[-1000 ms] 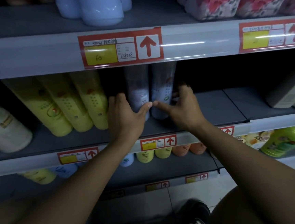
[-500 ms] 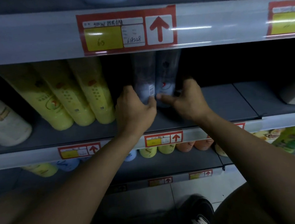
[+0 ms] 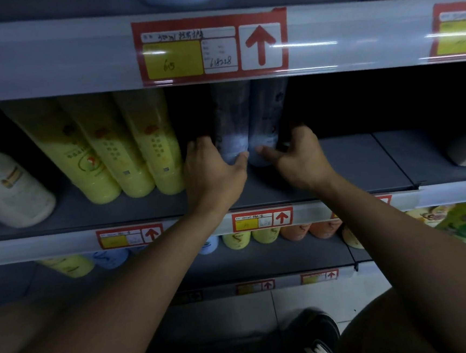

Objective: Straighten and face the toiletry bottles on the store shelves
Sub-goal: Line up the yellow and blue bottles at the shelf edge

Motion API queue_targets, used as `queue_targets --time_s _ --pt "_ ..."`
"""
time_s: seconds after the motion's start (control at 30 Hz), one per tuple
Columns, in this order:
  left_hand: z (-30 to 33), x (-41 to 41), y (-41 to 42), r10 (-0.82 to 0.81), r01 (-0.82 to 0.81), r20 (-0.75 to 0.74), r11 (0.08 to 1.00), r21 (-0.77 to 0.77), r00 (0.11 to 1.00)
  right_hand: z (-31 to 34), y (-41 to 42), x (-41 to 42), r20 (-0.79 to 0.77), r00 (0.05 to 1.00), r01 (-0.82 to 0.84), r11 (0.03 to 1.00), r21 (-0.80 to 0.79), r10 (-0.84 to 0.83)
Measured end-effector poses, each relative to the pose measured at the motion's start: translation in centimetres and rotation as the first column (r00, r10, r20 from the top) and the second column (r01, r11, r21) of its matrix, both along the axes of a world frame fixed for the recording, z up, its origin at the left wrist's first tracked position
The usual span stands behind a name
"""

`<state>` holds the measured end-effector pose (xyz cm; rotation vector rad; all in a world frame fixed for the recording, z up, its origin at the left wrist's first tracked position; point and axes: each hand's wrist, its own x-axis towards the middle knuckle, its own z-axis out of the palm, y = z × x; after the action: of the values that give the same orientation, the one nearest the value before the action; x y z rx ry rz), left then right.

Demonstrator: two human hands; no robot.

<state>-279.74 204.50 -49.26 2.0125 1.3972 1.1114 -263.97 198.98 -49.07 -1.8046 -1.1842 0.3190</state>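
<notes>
Left hand (image 3: 214,172) clamped on left grey bottle (image 3: 231,125), right hand (image 3: 298,159) on right grey bottle (image 3: 267,119); advisable: rotate labels forward, bases flat on shelf (image 3: 352,166).

Two tall grey-blue bottles (image 3: 251,124) stand upright side by side, touching, at the centre of the frame on the middle shelf (image 3: 352,166), their tops hidden behind the shelf edge above. Their labels are too dim to read. The left hand (image 3: 214,172) grips the left bottle's base, and the right hand (image 3: 295,159) grips the right one's.
</notes>
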Motion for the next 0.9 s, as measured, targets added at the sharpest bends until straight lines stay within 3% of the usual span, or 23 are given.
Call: queue_targets --time_s 0.37,0.67,0.9 --pt "-0.15 0.42 0.44 0.036 -0.035 0.027 0.998 -0.052 0.999 -0.35 0.33 -0.31 0.056 0.995 0.085 0.996 0.030 -0.087" --pt "-0.24 0.21 0.61 0.026 -0.029 -0.045 0.998 -0.057 0.999 -0.31 0.32 -0.58 0.045 0.995 0.087 0.996 0.025 -0.088" --pt "-0.66 0.05 0.33 -0.045 0.042 -0.042 0.997 -0.058 0.998 0.01 0.13 -0.82 0.064 0.992 0.106 0.994 -0.003 -0.106"
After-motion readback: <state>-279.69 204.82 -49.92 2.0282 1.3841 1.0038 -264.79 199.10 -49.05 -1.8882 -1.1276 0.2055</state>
